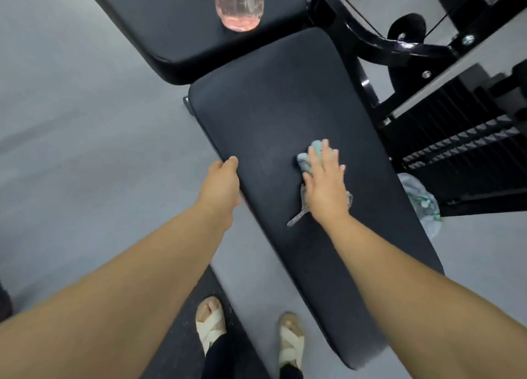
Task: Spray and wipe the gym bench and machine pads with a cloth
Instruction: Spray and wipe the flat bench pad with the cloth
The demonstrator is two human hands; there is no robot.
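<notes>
A long black bench pad (pixel 273 113) runs from the lower right up to the middle of the view. My right hand (pixel 325 179) presses flat with straight fingers on a pale blue-grey cloth (pixel 305 162) lying on the pad's middle. My left hand (pixel 221 184) grips the pad's left edge, thumb on top and fingers curled under it. A pink translucent spray bottle (pixel 239 5) stands on the black seat pad (pixel 159 16) at the top; its head is cut off by the frame.
A black machine frame (pixel 370 36) with a weight stack (pixel 462 139) stands to the right of the bench. A crumpled pale bag (pixel 422 204) lies on the grey floor beside it. My sandalled feet (pixel 211 321) stand by the bench's near end.
</notes>
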